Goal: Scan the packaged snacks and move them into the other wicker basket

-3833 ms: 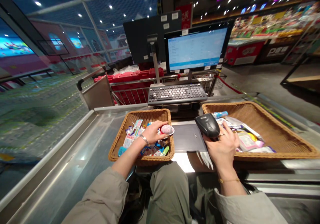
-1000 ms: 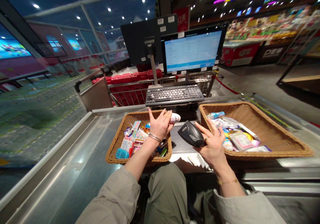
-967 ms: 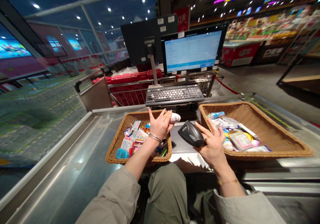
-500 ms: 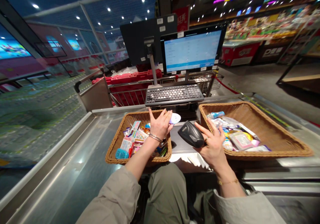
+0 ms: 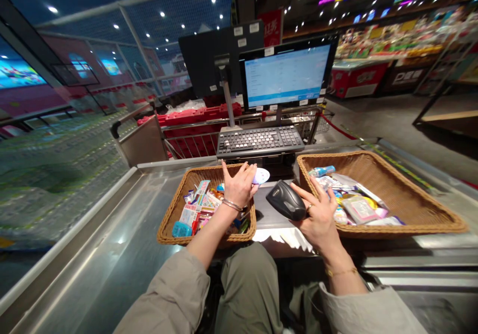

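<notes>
My left hand [image 5: 237, 186] is raised over the right edge of the left wicker basket [image 5: 169, 218] and pinches a small round white-lidded cup [image 5: 260, 175] at its fingertips. My right hand [image 5: 317, 209] grips a black handheld barcode scanner [image 5: 287, 200], whose head points left toward the cup. The scanner hovers over the grey counter plate [image 5: 269, 213] between the two baskets. The left basket holds several small colourful packets [image 5: 199, 206].
A right wicker basket [image 5: 418, 199] holds several packets and a blue-capped tube [image 5: 321, 171]. Behind the baskets stand a black keyboard [image 5: 260, 140], a lit monitor [image 5: 287, 74] and a shopping cart with red crates [image 5: 194, 130]. The steel counter [image 5: 112, 244] runs off to the left.
Since 3.8 s ago my left hand lifted the cup from the basket up toward the scanner, and my right hand swung the scanner left. Over the last second both hands barely moved; the cup turned slightly.
</notes>
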### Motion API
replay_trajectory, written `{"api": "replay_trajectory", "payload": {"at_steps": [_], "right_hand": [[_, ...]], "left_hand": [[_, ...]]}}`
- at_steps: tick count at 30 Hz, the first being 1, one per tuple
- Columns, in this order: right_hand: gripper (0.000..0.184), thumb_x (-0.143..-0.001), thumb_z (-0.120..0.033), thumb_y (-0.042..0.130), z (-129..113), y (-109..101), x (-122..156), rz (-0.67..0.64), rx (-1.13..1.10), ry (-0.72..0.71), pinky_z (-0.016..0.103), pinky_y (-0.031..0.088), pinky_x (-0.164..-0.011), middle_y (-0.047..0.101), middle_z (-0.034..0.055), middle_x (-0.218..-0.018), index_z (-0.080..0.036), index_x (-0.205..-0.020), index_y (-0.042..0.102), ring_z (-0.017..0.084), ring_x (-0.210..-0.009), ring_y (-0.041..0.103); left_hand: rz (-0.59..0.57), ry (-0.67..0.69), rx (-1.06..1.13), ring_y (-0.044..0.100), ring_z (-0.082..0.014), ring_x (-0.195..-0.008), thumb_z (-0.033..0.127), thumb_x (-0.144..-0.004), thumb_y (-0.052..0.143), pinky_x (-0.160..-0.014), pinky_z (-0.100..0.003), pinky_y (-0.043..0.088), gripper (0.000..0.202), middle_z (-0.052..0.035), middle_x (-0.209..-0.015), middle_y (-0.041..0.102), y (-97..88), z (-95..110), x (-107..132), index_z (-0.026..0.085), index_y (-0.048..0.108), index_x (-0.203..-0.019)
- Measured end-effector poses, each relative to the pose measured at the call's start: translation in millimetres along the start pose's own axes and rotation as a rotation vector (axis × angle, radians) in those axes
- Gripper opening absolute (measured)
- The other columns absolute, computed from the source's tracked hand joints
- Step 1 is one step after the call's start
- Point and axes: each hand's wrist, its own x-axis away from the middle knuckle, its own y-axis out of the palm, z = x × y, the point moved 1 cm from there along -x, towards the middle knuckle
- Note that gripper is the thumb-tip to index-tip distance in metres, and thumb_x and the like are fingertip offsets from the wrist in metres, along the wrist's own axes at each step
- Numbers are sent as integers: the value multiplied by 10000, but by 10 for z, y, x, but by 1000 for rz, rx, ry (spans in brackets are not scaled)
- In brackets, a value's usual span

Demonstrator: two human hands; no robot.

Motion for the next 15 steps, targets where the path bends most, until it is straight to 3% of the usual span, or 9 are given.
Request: {"api": "replay_trajectory", "payload": {"at_steps": [10, 15], "right_hand": [[196, -841, -297, 684, 79, 14, 31, -20, 8, -28, 643, 164, -1213, 720, 56, -1299, -260, -1019, 755, 349, -1483, 399], [166, -863, -296, 660, 47, 0, 23, -2, 2, -13, 655, 178, -1203, 731, 52, -1277, -254, -1000, 745, 348, -1473, 412]], "left_hand": [[-16, -40, -19, 572, -379, -1353, 281, -922, 652, -1177, -795, -100, 558, -145, -1401, 650, -38, -4, -11, 229, 549, -1468], [6, -48, -4, 566, -362, -1363, 297, -949, 622, -1172, -770, -156, 541, -145, -1418, 637, -25, -29, 6, 206, 534, -1475]]}}
